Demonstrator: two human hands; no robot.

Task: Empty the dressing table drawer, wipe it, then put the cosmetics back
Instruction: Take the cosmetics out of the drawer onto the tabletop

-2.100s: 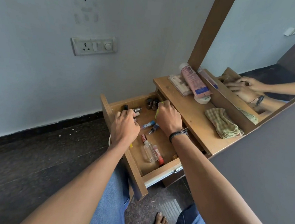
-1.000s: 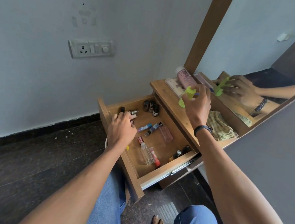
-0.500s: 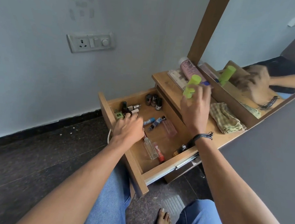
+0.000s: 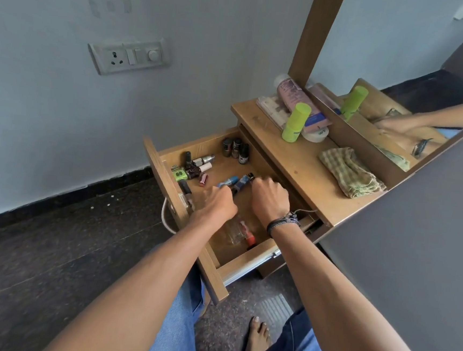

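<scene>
- Drawer [image 4: 242, 263]: pulled fully out from under the tabletop [image 4: 295, 167], with cosmetics loose on its floor.
- Left hand [image 4: 216, 205]: lowered into the drawer's middle with the knuckles up and the fingers curled down beside a blue tube [image 4: 231, 181]. Whether it holds anything cannot be told; the fingertips are hidden.
- Right hand [image 4: 270, 198]: also inside the drawer, just beside the left, with the fingers curled near the end of a dark tube [image 4: 243, 181]. Its grip cannot be told either.
- Nail polish bottles [image 4: 235, 147]: three stand upright in the drawer's far corner. More small bottles lie in a cluster [image 4: 194, 166] against the front panel.
- Clear bottle [image 4: 233, 233]: lies flat under the left wrist, with a red-capped item [image 4: 250, 237] next to it.
- Green bottle [image 4: 295, 122]: stands upright on the tabletop, in front of a pink tube [image 4: 292, 94] leaning at the mirror [image 4: 404, 45].
- Checked cloth [image 4: 351, 171]: crumpled on the tabletop, well apart from both hands.
</scene>
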